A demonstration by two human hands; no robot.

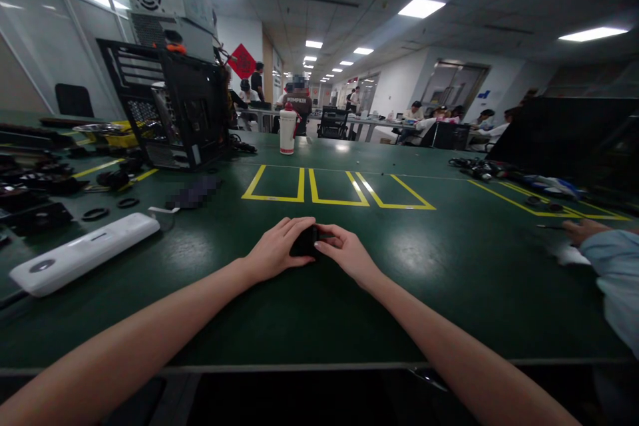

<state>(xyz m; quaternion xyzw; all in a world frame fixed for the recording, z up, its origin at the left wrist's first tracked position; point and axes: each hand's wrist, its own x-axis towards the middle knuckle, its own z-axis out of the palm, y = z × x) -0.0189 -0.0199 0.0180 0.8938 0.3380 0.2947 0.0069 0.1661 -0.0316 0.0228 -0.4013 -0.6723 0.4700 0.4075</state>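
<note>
A small black object (305, 241) is between my two hands, low over the green table (329, 319), near its middle. My left hand (280, 247) curves around it from the left, fingers over the top and thumb below. From the right, the thumb and fingers of my right hand (347, 251) pinch together at its right edge. What exactly the fingertips grip there is too small to make out. Dark colour and the covering fingers hide the object's shape.
Yellow tape outlines (339, 202) lie beyond my hands. A white power strip (90, 249) and black computer case (174, 106) are left. Behind stands a white cup (287, 132). Another person's hand (582, 231) is at the right, near cables (474, 166) and a dark monitor (574, 140).
</note>
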